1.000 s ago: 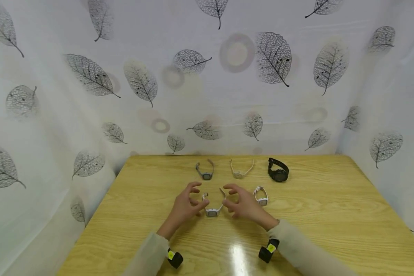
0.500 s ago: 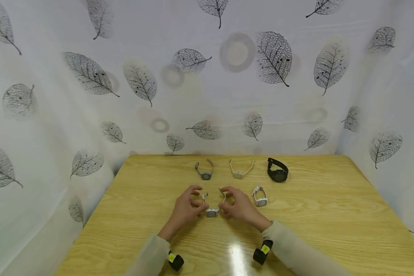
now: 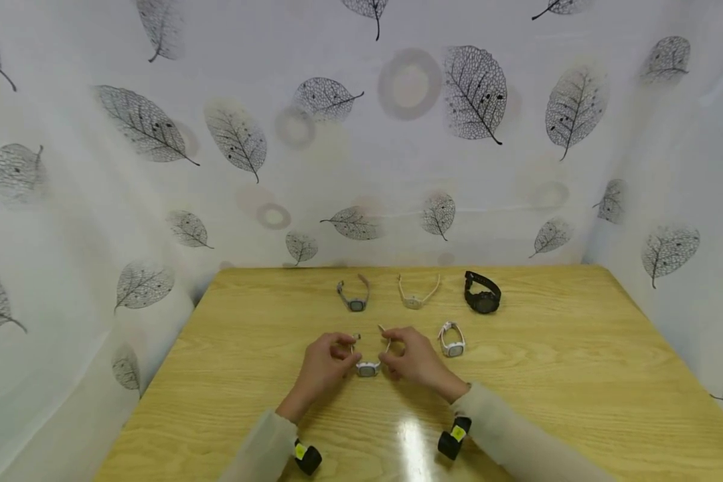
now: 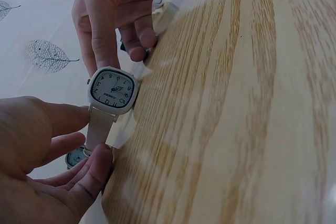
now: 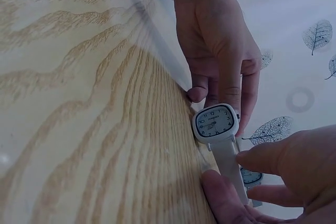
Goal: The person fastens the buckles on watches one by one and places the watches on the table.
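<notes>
A white wristwatch (image 3: 367, 370) with a squarish dial stands near the middle of the wooden table, its strap undone and both strap ends pointing away from me. My left hand (image 3: 324, 365) holds the left strap between thumb and fingers. On the other side, my right hand (image 3: 418, 360) has the right strap between its thumb and fingers. The left wrist view shows the watch's dial (image 4: 112, 92) facing up between the two hands. In the right wrist view the pale strap (image 5: 229, 163) runs down between the right hand's fingertips.
A second white watch (image 3: 454, 349) lies right of my right hand, its strap looped. Farther back are a grey-blue watch (image 3: 357, 304), a cream watch (image 3: 413, 302) and a black watch (image 3: 485, 302). Behind the wooden table (image 3: 554, 402) hangs a leaf-patterned white curtain (image 3: 349, 167).
My right hand has moved left onto the watch's right strap. The left hand's fingers have closed in on the left strap. The watch has hardly moved on the table.
</notes>
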A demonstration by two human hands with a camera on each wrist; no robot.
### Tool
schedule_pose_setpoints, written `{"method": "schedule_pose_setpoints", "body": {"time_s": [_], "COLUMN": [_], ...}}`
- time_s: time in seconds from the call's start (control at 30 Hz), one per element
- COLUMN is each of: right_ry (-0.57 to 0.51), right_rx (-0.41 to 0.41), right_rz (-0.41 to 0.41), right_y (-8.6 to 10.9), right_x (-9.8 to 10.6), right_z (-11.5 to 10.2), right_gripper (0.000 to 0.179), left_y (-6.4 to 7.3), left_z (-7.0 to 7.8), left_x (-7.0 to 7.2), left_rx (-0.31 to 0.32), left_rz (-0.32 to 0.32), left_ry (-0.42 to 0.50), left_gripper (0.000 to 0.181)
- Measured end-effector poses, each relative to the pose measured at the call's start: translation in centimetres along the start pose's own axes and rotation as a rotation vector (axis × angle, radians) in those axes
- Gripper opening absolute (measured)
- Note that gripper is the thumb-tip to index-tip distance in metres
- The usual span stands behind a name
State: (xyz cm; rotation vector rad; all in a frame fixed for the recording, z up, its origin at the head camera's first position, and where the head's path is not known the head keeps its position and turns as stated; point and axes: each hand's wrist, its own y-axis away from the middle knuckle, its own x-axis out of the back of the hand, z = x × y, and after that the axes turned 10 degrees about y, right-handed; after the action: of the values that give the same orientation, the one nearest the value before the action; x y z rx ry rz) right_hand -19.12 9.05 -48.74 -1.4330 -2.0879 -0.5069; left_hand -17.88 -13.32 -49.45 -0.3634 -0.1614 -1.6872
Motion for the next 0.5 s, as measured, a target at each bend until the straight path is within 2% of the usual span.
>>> {"method": "schedule_pose_setpoints", "body": {"time_s": [0.17, 0.5], "right_ry": [0.003, 0.002], "right_rx": [-0.028, -0.022], "right_rz": [0.005, -0.004], "right_y": [-0.07, 0.08], "right_x": [0.02, 0.12], "right_z": [-0.21, -0.21], "right_gripper": [0.045, 0.044], "left_y": [-0.02, -0.13], "left_z": [0.14, 0.11], "left_x": [0.03, -0.09], "left_rx": [-0.001, -0.021], "left_rz": [0.005, 0.01], "left_ry": [-0.043, -0.091], "left_gripper": [0.025, 0.02]}}
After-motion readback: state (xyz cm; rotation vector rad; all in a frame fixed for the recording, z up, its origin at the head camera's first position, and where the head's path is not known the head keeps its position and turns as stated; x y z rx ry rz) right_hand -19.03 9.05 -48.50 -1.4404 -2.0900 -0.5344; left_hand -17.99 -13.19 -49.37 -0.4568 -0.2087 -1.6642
